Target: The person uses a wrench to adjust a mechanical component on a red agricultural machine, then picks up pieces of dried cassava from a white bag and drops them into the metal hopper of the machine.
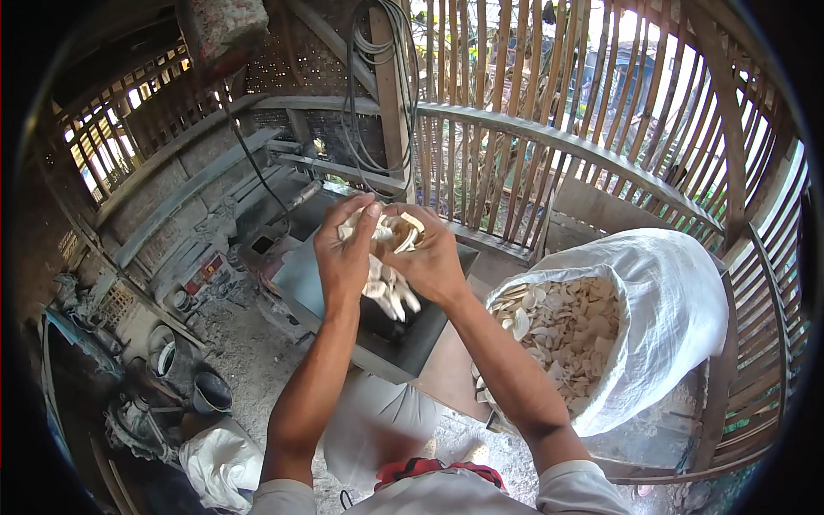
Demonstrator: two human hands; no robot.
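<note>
Both hands are raised together in front of me, cupped around a bunch of pale, dried slices (pixel 412 232). My left hand (pixel 341 249) closes on them from one side, its thumb pointing up. From the other side my right hand (pixel 436 262) curls its fingers round them. Below the palms, more slices (pixel 390 292) hang or drop, smeared by motion, over a grey metal hopper (pixel 365 364) with a dark inside. To my right, a big white woven sack (pixel 674 292) lies tilted with its mouth toward me, full of similar slices (pixel 566 330).
A slatted bamboo wall (pixel 506 112) with a wooden rail runs round the far and right sides. Coiled cable (pixel 356 129) hangs on a post. At left stand a dark bucket (pixel 211 391) and a crumpled white sack (pixel 221 468) on the dusty floor (pixel 257 356).
</note>
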